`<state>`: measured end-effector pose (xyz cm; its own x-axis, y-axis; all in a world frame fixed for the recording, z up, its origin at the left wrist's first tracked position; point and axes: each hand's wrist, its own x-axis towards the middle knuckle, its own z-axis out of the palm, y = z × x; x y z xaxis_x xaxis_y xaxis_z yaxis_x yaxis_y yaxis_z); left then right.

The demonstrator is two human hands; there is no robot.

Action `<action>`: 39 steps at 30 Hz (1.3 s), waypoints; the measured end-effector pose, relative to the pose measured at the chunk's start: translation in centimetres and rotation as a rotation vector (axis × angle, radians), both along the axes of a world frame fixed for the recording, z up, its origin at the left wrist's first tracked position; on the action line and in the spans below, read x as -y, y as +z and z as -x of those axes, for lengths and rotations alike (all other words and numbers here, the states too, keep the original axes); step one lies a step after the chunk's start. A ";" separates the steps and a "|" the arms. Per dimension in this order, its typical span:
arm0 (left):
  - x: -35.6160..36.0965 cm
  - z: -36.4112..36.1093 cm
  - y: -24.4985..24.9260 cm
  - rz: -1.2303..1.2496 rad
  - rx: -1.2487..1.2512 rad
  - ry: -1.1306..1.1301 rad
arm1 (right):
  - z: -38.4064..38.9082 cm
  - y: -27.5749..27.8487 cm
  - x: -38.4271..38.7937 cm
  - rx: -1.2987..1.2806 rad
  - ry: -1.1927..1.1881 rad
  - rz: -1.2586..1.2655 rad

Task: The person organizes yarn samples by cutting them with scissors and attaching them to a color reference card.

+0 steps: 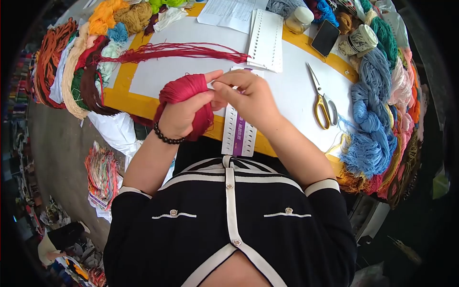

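Note:
A thick crimson yarn skein (184, 91) is looped over my left hand (184, 112), which grips it at the table's near edge. My right hand (246, 93) meets the left fingertips, its thumb and forefinger pinched together; whatever lies between them is too small to make out. Beneath both hands a punched card with a purple label (238, 134) hangs over the edge. Long dark red strands (177, 52) lie across the white table surface beyond, their right end at a stack of white punched cards (266, 40).
Gold-handled scissors (322, 103) lie to the right, with a black phone (325, 38), a glass jar (300, 20) and a lidded tub (358, 40) behind. Blue skeins (370, 124) line the right edge. Mixed skeins (79, 67) cover the left edge.

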<state>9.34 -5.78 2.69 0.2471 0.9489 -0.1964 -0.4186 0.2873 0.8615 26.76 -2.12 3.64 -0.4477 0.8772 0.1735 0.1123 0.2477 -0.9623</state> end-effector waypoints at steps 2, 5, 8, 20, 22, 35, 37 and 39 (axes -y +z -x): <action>0.1 -0.8 0.0 -0.039 0.043 0.021 | 0.8 -0.1 0.5 -0.131 0.009 0.417; 0.3 -1.1 0.1 -0.085 -0.039 -0.011 | 0.4 -0.4 0.3 -0.216 0.082 0.545; 0.4 -1.0 0.2 -0.061 -0.013 -0.057 | -0.1 -0.8 0.5 -0.289 0.113 0.570; 0.2 -0.4 0.1 0.006 -0.054 -0.103 | -1.0 -0.6 0.8 -0.378 0.071 0.609; 0.3 -0.8 0.6 0.026 -0.088 -0.081 | -1.3 -0.6 0.7 -0.386 0.064 0.616; 0.4 -1.3 0.2 -0.011 -0.146 -0.109 | -1.3 -1.0 0.7 -0.294 -0.074 0.646; 0.4 -1.6 0.4 0.009 -0.122 -0.060 | -1.2 -0.8 0.9 -0.235 -0.093 0.606; 0.3 -1.6 0.1 -0.007 -0.140 -0.061 | -1.1 -0.5 1.0 -0.175 -0.113 0.568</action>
<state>10.91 -6.09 2.77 0.2747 0.9345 -0.2262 -0.2760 0.3020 0.9125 27.82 -3.08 3.15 -0.3535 0.8945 -0.2737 -0.0637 -0.3149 -0.9470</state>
